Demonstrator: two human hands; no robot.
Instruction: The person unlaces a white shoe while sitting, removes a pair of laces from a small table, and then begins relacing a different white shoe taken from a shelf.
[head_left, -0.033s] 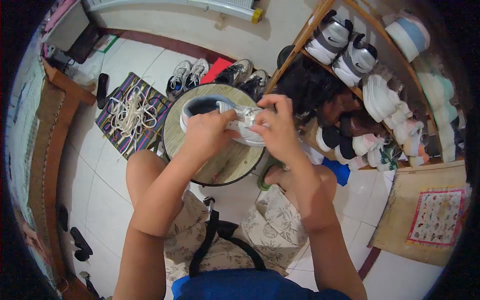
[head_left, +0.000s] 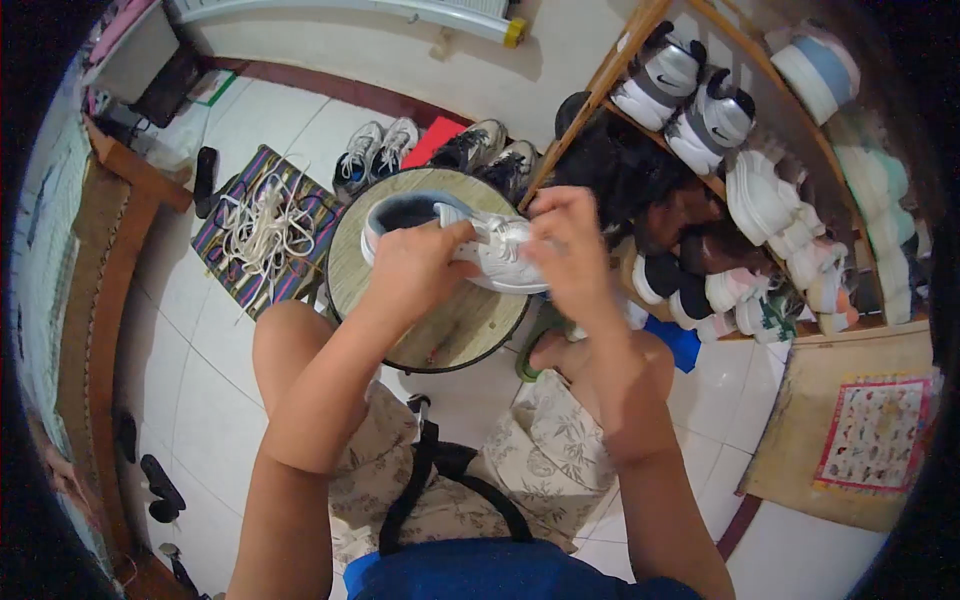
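Note:
A white sneaker (head_left: 508, 272) with a grey-blue lining lies on a round wood-grain stool top (head_left: 450, 335), its toe to the right. My left hand (head_left: 415, 262) grips the sneaker's side near the tongue, thumb and index finger by the lacing. Over the toe end, at the right, my right hand (head_left: 572, 252) is lifted slightly, fingers curled and a little blurred by motion. Whatever they pinch is too small to make out. White laces (head_left: 505, 232) cross the front of the sneaker between my hands.
A tangle of white shoelaces (head_left: 265, 232) lies on a striped mat (head_left: 240, 265) left of the stool. Several sneakers (head_left: 375, 150) stand behind it by the wall. A wooden rack (head_left: 590, 95) full of shoes rises at the right. My knees flank the stool.
My right hand has moved right and slightly up, away from the lacing. The sneaker's toe has shifted a little to the right. My left hand has stayed in place.

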